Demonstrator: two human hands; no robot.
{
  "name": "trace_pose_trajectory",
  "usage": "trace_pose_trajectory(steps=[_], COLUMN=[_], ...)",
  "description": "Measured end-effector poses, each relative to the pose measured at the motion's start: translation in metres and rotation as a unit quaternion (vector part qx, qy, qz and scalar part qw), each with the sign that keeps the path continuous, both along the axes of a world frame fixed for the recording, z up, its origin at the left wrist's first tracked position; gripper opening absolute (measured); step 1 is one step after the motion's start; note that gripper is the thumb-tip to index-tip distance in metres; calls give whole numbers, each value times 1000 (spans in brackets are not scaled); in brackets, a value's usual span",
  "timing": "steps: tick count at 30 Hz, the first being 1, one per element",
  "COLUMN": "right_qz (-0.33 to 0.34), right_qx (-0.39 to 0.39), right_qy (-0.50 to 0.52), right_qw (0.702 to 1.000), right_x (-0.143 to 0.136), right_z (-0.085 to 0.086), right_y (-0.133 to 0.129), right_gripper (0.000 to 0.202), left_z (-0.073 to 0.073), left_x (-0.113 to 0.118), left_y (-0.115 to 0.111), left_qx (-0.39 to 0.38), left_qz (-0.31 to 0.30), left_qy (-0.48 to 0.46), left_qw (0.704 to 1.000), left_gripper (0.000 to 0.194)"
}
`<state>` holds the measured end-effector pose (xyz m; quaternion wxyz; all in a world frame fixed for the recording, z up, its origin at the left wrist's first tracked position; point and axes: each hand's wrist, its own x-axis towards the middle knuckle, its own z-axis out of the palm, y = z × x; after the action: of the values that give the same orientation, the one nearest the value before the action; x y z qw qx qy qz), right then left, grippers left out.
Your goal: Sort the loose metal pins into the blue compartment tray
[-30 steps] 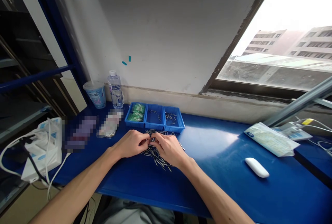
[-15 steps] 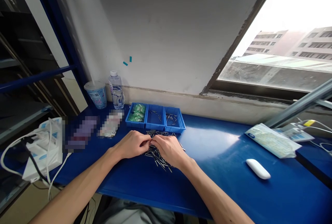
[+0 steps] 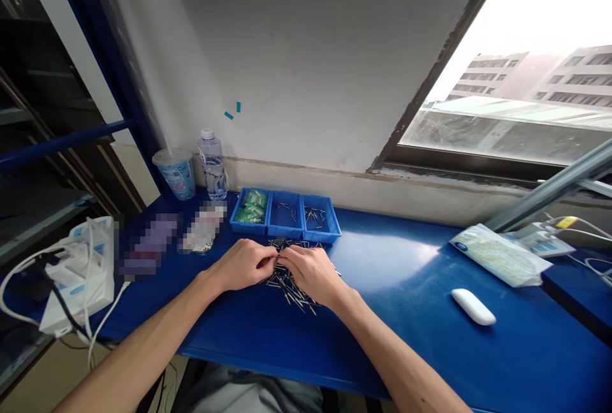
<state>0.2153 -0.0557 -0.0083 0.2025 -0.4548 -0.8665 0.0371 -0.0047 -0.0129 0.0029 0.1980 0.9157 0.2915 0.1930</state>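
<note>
Over a pile of thin metal pins on the blue table, my two hands meet with their fingertips together. The fingers of my left hand are pinched, and whatever they grip is too small to make out. Pressed against them, the bent fingers of my right hand are closed too and hide part of the pile. Just behind stand three blue trays: the left tray holds green packets, while the middle tray and the right tray each contain some thin metal pieces.
A water bottle and a lidded cup stand by the wall at back left. White power strips with cables lie at far left. On the right are a white rounded case and a plastic packet.
The view has shifted slightly. Both hands stay together over the pile in almost the same pose.
</note>
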Motion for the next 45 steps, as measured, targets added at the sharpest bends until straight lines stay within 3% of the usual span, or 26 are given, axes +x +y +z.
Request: trace_pose_trajectory(steps=[4, 16, 21, 33, 41, 45], right_qz=[-3, 3, 9, 9, -21, -18], right_qx=[-3, 23, 21, 48, 136, 242], right_qy=[7, -12, 17, 23, 123, 201], right_qw=[1000, 1000, 1000, 999, 983, 949], right_x=[0, 0, 2, 2, 11, 14], right_z=[0, 2, 1, 0, 4, 12], right_y=[0, 0, 0, 1, 1, -6], right_gripper=[21, 29, 17, 29, 32, 24], left_z=[0, 0, 0, 4, 8, 6], left_x=[0, 0, 0, 0, -5, -7], left_y=[0, 0, 0, 0, 2, 2], left_qx=[-4, 4, 4, -8, -10, -26], left_qz=[1, 1, 2, 10, 34, 9], left_qy=[-1, -3, -10, -10, -23, 5], left_qw=[1000, 1000, 1000, 1000, 999, 1000], left_gripper=[23, 26, 26, 26, 24, 17])
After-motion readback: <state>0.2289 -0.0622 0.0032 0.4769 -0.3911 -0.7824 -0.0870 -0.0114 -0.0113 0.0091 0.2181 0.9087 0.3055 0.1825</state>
